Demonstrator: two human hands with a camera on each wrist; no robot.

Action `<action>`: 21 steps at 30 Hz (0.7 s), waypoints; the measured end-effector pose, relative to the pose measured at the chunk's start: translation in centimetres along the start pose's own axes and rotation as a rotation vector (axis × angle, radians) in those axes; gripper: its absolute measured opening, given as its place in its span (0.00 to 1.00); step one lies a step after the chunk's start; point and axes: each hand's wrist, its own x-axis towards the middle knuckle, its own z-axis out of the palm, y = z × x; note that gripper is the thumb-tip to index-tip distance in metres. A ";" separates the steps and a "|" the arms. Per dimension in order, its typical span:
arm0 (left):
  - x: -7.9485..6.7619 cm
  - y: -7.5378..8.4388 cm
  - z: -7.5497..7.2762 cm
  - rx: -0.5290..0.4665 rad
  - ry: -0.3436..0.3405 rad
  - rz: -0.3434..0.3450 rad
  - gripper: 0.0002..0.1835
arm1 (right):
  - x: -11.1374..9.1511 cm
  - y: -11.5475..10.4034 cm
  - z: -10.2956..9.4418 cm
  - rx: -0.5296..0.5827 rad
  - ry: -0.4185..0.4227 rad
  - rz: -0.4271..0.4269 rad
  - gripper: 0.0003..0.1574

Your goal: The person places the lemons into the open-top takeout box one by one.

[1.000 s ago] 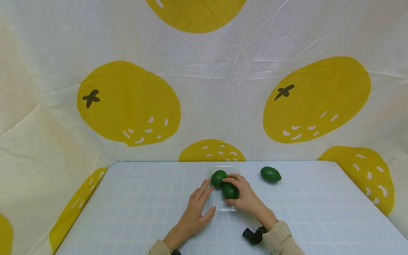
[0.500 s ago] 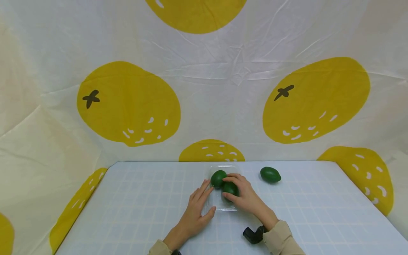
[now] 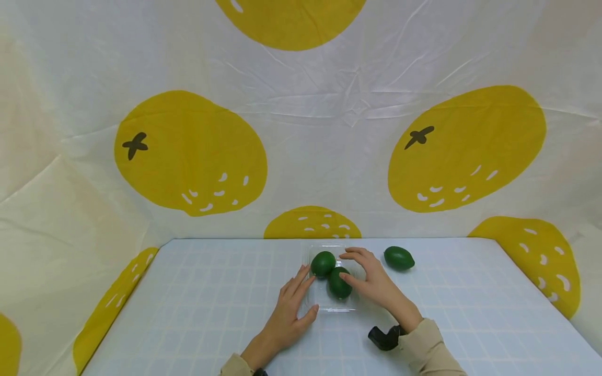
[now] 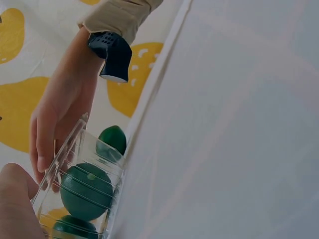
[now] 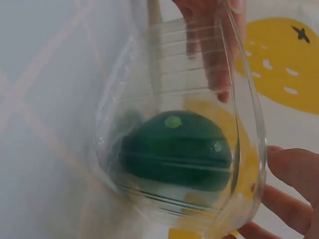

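Two green limes, a rear lime (image 3: 323,264) and a front lime (image 3: 339,284), lie touching in a clear plastic box (image 3: 324,305). My left hand (image 3: 290,313) rests its extended fingers against the left side of that box. Over its right side hovers my right hand (image 3: 376,277), thumb and fingers spread apart and gripping nothing. The thumb overlaps the front lime in the head view; contact cannot be told. Through the ribbed wall, the right wrist view shows a lime (image 5: 177,149) inside the box.
A third lime (image 3: 399,258) lies on the table right of the box, near the back edge. The table cloth (image 3: 211,297) is pale with a grid. A hanging cloth (image 3: 324,156) with yellow fruit prints stands behind. Each wrist carries a black camera (image 3: 384,338).
My right hand has let go of the front lime and drawn back to the right. The front lime now sits in the box more uncovered. My left hand stays put.
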 end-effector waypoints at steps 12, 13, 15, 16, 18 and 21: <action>0.0 0.0 0.0 -0.005 -0.004 -0.008 0.31 | 0.1 2.1 -2.8 -0.066 0.040 -0.012 0.23; 0.0 0.0 0.0 -0.002 -0.005 -0.008 0.31 | 0.1 2.4 -3.0 -0.074 0.047 -0.021 0.23; 0.0 0.0 -0.1 0.004 -0.006 -0.006 0.31 | 0.1 2.9 -3.6 -0.086 0.052 -0.024 0.23; 0.0 0.0 -0.1 0.006 -0.008 -0.007 0.31 | 0.1 3.2 -3.8 -0.093 0.052 -0.025 0.23; 0.0 0.0 -0.1 0.003 -0.008 -0.007 0.31 | 0.1 3.8 -4.4 -0.118 0.052 -0.027 0.25; 0.0 0.0 0.0 -0.010 -0.011 -0.013 0.31 | 0.1 4.6 -5.2 -0.168 0.049 -0.051 0.27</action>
